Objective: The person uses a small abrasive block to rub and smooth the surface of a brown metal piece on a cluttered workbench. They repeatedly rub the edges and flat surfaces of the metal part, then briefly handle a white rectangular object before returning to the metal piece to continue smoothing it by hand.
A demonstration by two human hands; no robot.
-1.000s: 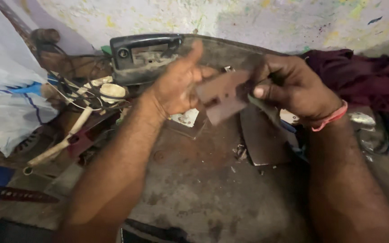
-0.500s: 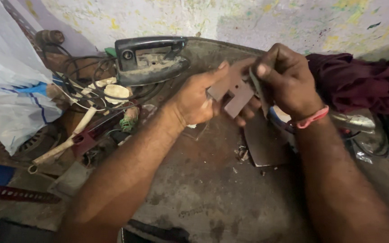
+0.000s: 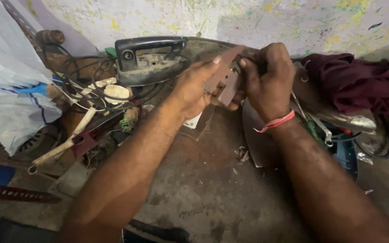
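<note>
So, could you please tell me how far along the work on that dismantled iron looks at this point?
Done: the iron is apart; its dark top housing lies by the wall and the bare metal soleplate rests on the bench. In hand: the left hand and right hand both grip a thin brownish slotted plate. Left: nothing is reassembled; small loose parts lie beside the soleplate.

A grimy, stained workbench [image 3: 203, 198] carries the clutter; beyond the fingers [image 3: 212, 63] lies a dark clothes-iron body [image 3: 151, 58]; left of them, tangled cables [image 3: 82, 85] and a white plastic bag [image 3: 10, 99]; below them, a flat metal soleplate [image 3: 257, 139]; to their right, a maroon cloth [image 3: 352, 83].
</note>
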